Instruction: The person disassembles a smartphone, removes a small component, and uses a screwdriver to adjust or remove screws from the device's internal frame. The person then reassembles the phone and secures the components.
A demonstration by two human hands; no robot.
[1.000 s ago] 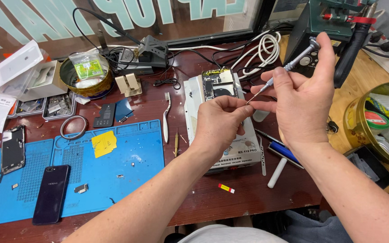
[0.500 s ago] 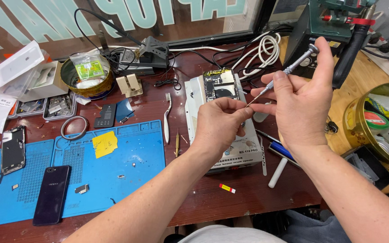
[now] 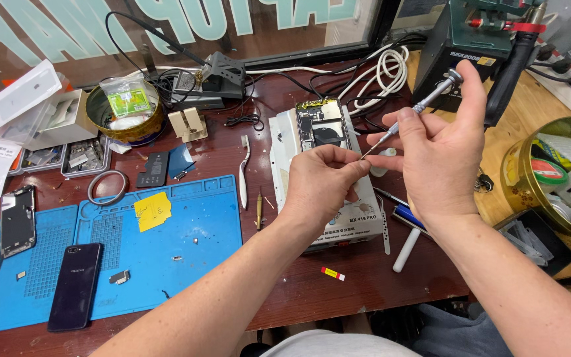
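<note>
**Bench surface**

Dark reddish wooden workbench point(image 3: 365, 277). Left of the hands: blue silicone repair mat point(image 3: 186, 258), white toothbrush point(image 3: 243, 173). Under them: white heating platform point(image 3: 348, 221). Beyond: coiled white cable point(image 3: 391, 69). Nearer the person: white marker pen point(image 3: 406, 250).

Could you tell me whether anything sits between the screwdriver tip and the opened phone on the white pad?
Yes: the left hand is pinched at the tip of the screwdriver, held by the right hand, and hangs partly over the opened phone on the white pad.

A phone repair workshop: opened phone point(image 3: 320, 124), blue repair mat point(image 3: 186, 231), soldering station point(image 3: 480, 46).
</note>
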